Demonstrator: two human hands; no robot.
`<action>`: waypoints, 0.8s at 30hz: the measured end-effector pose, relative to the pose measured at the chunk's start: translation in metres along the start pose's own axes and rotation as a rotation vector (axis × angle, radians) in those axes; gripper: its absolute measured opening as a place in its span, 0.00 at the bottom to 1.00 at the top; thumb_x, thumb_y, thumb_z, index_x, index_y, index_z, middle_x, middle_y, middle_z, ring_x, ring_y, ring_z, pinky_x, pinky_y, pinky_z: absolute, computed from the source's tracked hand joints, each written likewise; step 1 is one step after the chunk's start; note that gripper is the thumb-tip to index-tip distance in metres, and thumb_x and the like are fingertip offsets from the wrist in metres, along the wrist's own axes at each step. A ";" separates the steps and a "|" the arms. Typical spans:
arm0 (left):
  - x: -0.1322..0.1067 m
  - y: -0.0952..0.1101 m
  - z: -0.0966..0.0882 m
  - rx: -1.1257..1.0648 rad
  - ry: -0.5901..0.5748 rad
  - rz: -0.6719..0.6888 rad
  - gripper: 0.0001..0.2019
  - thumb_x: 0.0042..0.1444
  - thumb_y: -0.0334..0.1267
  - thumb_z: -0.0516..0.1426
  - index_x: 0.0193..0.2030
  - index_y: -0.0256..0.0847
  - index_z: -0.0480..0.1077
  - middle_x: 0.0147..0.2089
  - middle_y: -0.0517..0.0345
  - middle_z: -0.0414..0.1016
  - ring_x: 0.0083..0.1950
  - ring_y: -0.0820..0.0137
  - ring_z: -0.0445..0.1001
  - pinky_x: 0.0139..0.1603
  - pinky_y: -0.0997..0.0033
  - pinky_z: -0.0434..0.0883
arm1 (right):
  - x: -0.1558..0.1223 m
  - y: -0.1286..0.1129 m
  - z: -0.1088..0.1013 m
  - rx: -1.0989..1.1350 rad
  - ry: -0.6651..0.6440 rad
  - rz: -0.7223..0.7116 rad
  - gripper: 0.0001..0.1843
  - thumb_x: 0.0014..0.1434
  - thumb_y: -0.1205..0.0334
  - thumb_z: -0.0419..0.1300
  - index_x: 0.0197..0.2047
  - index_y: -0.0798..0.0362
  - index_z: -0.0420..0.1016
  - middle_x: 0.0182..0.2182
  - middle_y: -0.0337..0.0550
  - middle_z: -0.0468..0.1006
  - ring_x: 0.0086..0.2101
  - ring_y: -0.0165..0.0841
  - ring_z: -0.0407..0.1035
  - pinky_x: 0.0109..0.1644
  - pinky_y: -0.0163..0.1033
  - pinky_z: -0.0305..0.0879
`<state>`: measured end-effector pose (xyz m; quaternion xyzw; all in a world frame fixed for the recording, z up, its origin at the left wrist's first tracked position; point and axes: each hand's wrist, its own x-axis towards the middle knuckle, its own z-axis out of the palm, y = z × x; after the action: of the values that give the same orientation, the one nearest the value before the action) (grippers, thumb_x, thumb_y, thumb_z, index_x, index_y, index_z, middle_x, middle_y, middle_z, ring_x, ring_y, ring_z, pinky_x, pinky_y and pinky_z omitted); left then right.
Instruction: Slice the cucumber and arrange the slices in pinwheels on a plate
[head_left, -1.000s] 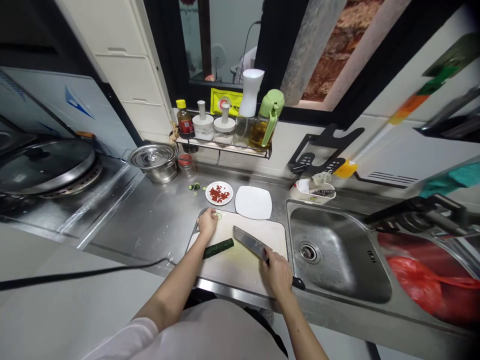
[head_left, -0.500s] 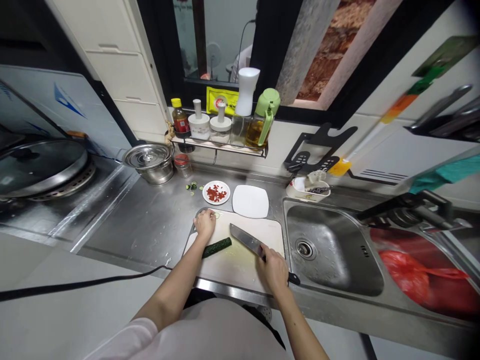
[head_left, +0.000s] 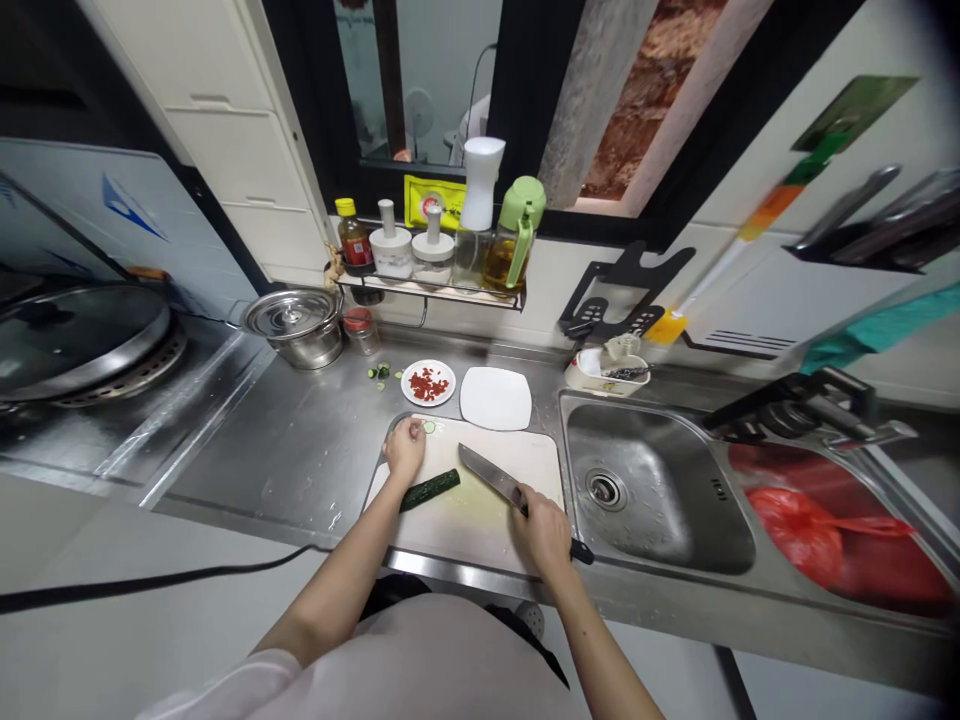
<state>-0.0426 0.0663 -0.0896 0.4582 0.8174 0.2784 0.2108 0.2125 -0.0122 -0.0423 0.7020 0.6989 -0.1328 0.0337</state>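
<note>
My right hand [head_left: 545, 532] is wrapped round the black handle of a kitchen knife [head_left: 489, 470]. Its broad blade points up and left over the white cutting board [head_left: 442, 535]. At the board's upper left corner, the fingers of my left hand [head_left: 406, 450] are curled together; what is in them, if anything, is hidden. A thin cucumber slice [head_left: 430, 427] lies just right of those fingertips. Below, a dark green piece of cucumber [head_left: 430, 490] rests on the board between the hands, its left end partly behind my left wrist. The blade is apart from it.
Beyond the board stand a plate of chopped red pieces [head_left: 428, 398] and a white square plate [head_left: 496, 399]. Cucumber scraps [head_left: 380, 371] lie left of them. A sink [head_left: 660, 480] adjoins on the right; a lidded steel pot [head_left: 304, 335] stands at back left.
My left hand has drawn slightly away from the cucumber slice, which now shows more fully. The knife and right hand keep nearly the same place; the view has shifted a little.
</note>
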 end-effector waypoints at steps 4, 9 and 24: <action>-0.032 -0.013 -0.010 -0.011 -0.027 0.220 0.10 0.59 0.36 0.54 0.44 0.45 0.75 0.40 0.54 0.77 0.45 0.63 0.73 0.50 0.65 0.66 | 0.001 0.002 0.002 0.062 -0.024 0.042 0.16 0.65 0.58 0.51 0.53 0.48 0.72 0.41 0.45 0.80 0.42 0.36 0.73 0.41 0.36 0.56; -0.066 -0.024 -0.013 0.022 -0.168 0.579 0.11 0.62 0.39 0.53 0.44 0.46 0.77 0.45 0.53 0.76 0.48 0.64 0.71 0.53 0.64 0.66 | 0.004 -0.006 -0.002 0.146 -0.097 0.005 0.17 0.68 0.58 0.46 0.50 0.50 0.73 0.39 0.45 0.81 0.39 0.34 0.73 0.36 0.35 0.53; -0.068 -0.036 0.002 0.091 -0.213 0.788 0.14 0.65 0.39 0.52 0.52 0.49 0.76 0.47 0.53 0.76 0.48 0.67 0.71 0.51 0.66 0.70 | -0.011 -0.051 -0.004 0.092 -0.222 -0.172 0.16 0.68 0.61 0.43 0.51 0.55 0.68 0.41 0.51 0.79 0.42 0.38 0.73 0.39 0.36 0.57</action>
<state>-0.0311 -0.0074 -0.1084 0.7714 0.5644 0.2523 0.1510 0.1625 -0.0211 -0.0290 0.6212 0.7416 -0.2442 0.0670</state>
